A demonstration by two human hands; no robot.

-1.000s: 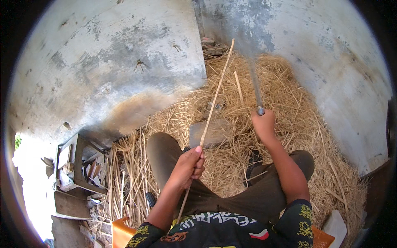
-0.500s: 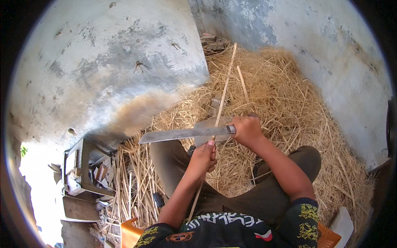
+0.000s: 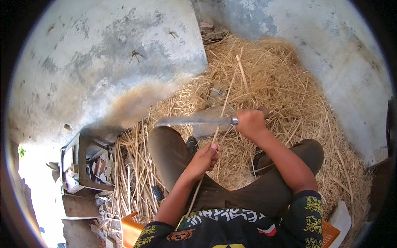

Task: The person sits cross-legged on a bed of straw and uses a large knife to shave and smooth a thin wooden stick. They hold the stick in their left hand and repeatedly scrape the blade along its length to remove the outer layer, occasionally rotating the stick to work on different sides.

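Note:
My left hand [image 3: 205, 159] is closed around a long, thin bamboo strip [image 3: 231, 84], thumb on top. The strip slants from near my shirt, past my left leg, up over the heap of shavings. In my right hand [image 3: 251, 123] is the handle of a machete [image 3: 188, 120]. Its broad blade points left and lies crosswise at the strip, a short way beyond my left fingers. Motion smears the blade a little, and I cannot tell if its edge bites the strip. A flat grey slab [image 3: 205, 131] shows under the blade.
Pale shavings [image 3: 273, 78] cover the floor ahead and right. A loose flat strip [image 3: 242, 72] rests on them. Bamboo strips [image 3: 128, 175] lie left, by a dark wooden frame [image 3: 86, 165] with scraps. Worn walls [image 3: 103, 53] stand close. My bent legs [image 3: 169, 159] flank the work; an orange crate [image 3: 129, 231] is nearby.
The machete has slid farther along the strip, away from my left hand, and my right hand moved slightly right with it. The gap between blade and left hand is wider.

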